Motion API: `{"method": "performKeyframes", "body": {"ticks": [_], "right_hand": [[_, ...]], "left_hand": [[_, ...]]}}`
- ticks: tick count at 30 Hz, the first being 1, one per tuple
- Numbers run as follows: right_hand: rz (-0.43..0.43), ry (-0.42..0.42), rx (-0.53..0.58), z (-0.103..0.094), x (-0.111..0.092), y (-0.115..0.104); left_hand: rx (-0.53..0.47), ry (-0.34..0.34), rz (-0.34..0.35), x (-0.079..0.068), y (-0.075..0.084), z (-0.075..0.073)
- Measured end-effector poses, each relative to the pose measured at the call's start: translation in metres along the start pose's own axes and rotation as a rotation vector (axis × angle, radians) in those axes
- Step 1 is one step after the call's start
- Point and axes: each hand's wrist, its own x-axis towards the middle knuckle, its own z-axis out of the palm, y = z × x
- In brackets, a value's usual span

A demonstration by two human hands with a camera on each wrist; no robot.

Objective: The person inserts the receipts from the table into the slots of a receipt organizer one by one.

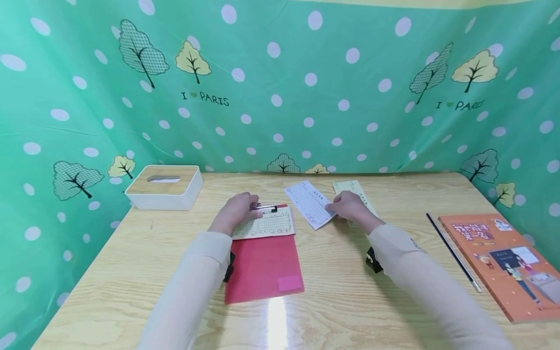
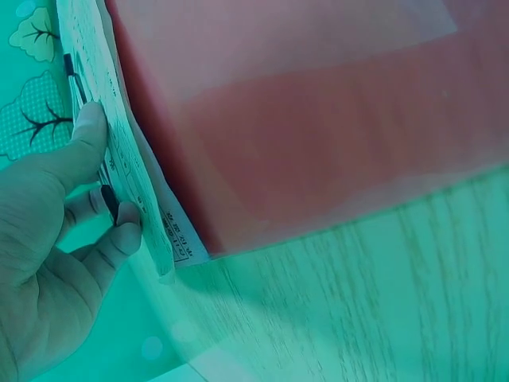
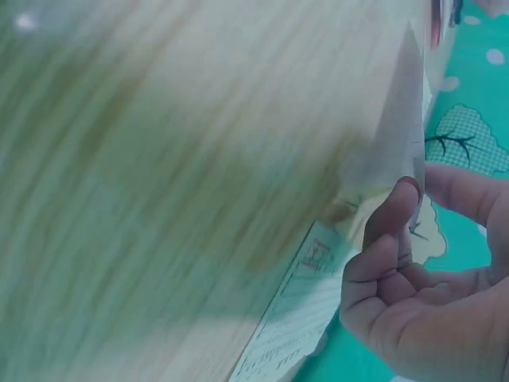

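Observation:
My left hand (image 1: 236,210) grips a slim pen (image 1: 268,209) with black ends, over a cream printed form (image 1: 271,225). In the left wrist view, the thumb lies along the pen (image 2: 81,87) and the fingertips are close to its other black end, right at the form's edge (image 2: 135,167). Beneath the form lies a red folder (image 1: 264,267) with a pink label near its lower corner. My right hand (image 1: 350,206) pinches the corner of a white printed slip (image 1: 308,204), tilted up in the right wrist view. Partly behind this hand lies a pale green slip (image 1: 350,185).
A white tissue box (image 1: 164,201) with a wooden lid stands at the back left. On the right, a dark pencil-like stick (image 1: 452,252) lies beside an orange book (image 1: 494,257). A green dotted curtain (image 1: 280,97) hangs behind the wooden table (image 1: 127,272).

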Motion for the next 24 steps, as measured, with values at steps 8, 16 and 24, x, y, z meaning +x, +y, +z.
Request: {"method": "performKeyframes", "body": {"ticks": [8, 16, 24], "right_hand": [[-0.084, 0.072, -0.032, -0.009, -0.004, 0.012], [-0.193, 0.112, -0.024, -0.017, -0.012, 0.014], [-0.306, 0.183, -0.005, -0.028, -0.023, 0.013]], "left_hand": [[0.024, -0.003, 0.000, 0.000, 0.001, 0.001], [0.015, 0.003, -0.008, -0.001, 0.001, 0.000], [0.019, 0.001, -0.015, -0.002, 0.002, 0.000]]}}
